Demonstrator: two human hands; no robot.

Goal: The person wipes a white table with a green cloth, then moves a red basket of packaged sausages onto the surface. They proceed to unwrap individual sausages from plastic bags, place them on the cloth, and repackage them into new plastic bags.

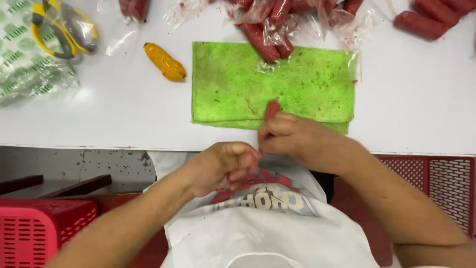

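Observation:
My right hand [297, 139] grips a red sausage [271, 109] whose tip sticks up over the near edge of a folded green cloth [297, 84]. My left hand [223, 166] is curled just below and left of it, at the table's front edge, fingers pinching the sausage's lower end or its casing; the exact contact is hidden. Both hands hover above a white plastic bag [267, 228] in my lap.
A pile of red sausages in clear plastic wrap [282, 22] lies behind the cloth, more sausages [426, 20] at the far right. An orange-yellow piece [165, 62] lies left of the cloth. Yellow-handled scissors [59, 27] rest on printed bags. Red baskets [44, 223] [436, 183] flank me.

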